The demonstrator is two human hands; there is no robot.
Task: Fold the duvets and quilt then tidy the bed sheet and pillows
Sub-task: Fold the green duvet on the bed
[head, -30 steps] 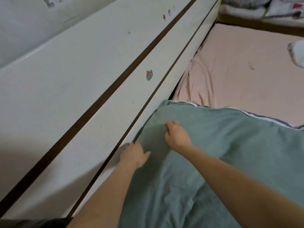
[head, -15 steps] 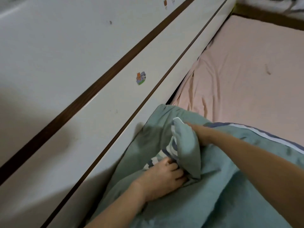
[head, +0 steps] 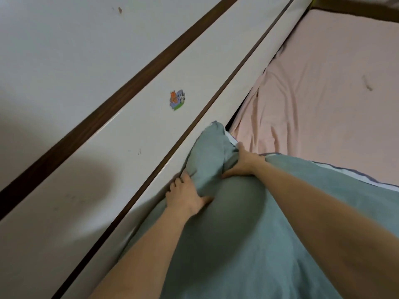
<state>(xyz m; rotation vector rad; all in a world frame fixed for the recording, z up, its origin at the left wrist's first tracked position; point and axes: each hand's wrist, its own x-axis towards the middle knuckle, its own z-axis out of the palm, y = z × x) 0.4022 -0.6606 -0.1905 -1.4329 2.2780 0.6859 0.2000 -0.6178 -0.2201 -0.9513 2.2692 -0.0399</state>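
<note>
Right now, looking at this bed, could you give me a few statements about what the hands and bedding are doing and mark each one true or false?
1. Both hands grip the green duvet. True: the left hand and the right hand each hold its bunched corner.
2. The bed sheet is blue. False: it is pink.
3. A small cartoon sticker sits on the white side panel. True.
4. The duvet covers the whole sheet. False: much of the pink sheet lies bare beyond the duvet's edge.
5. The sheet is perfectly smooth. False: it is wrinkled near the panel.
</note>
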